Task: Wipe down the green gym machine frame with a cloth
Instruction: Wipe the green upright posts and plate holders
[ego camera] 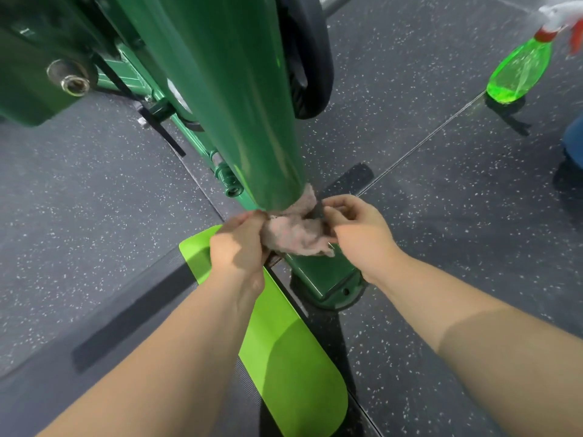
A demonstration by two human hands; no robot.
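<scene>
Head camera, one moment, gym floor. Item: green upright post (pixel 227 99) of the machine frame, glossy, standing on a green base foot (pixel 325 275). Item: pinkish-grey cloth (pixel 296 231), looped round the foot of the post where it met the base, its bunched ends hanging toward the person. Left hand (pixel 236 247) gripped one end of the cloth with curled fingers, tight against the post. Right hand (pixel 356 228) pinched the other end between thumb and fingers, just beside the post. Below the left wrist lay a lime-green plate (pixel 284 357) on the speckled dark rubber floor (pixel 441 184). Well beyond the right hand stood a green spray bottle (pixel 520 70) with a red-and-white trigger. Behind the post, a black weight plate (pixel 312 58).
</scene>
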